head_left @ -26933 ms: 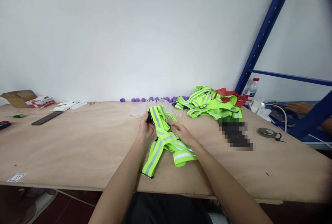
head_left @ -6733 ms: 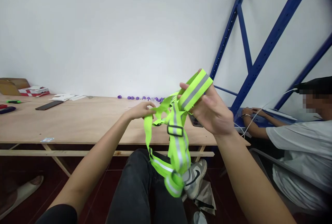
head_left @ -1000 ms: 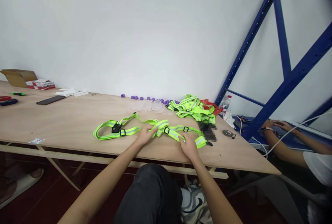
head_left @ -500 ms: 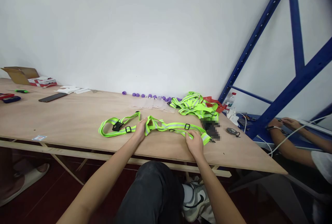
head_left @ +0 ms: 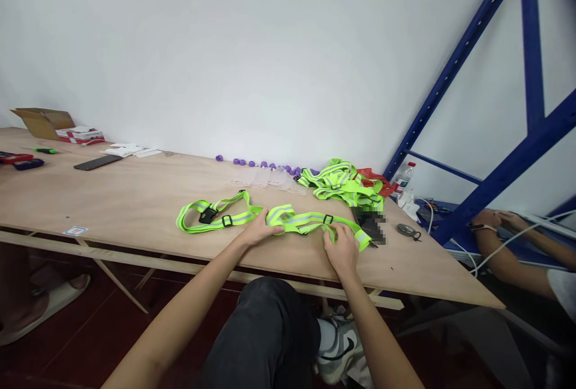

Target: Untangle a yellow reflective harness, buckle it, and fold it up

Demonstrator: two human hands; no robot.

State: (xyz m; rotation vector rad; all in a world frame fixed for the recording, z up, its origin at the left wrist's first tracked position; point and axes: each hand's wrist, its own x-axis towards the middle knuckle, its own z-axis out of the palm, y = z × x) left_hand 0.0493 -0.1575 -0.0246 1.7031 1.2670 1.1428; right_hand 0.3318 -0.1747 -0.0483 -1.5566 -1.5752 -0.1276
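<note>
A neon-yellow reflective harness (head_left: pixel 310 219) of elastic straps with grey stripes lies stretched across the wooden table. My left hand (head_left: pixel 260 231) is closed on the middle of its straps, thumb pointing right below a folded loop. Farther right, my right hand (head_left: pixel 341 248) pinches the lower edge of a strap below a black slider (head_left: pixel 328 220). On the left, the harness forms a loop with a black buckle (head_left: pixel 207 215) and another slider (head_left: pixel 227 221). My fingertips partly hide the straps they hold.
More reflective straps (head_left: pixel 342 185) are heaped at the back right, beside red material (head_left: pixel 378 182) and a bottle (head_left: pixel 404 177). Purple rolls (head_left: pixel 252 164) and clear bags (head_left: pixel 263 176) lie along the wall. A blue rack (head_left: pixel 486 188) and another person's arms (head_left: pixel 504 251) are at right.
My left hand has shifted right along the straps, its thumb now lower, and the folded loop beside it has changed shape. My right hand stays near the same strap. The view has shifted slightly.
</note>
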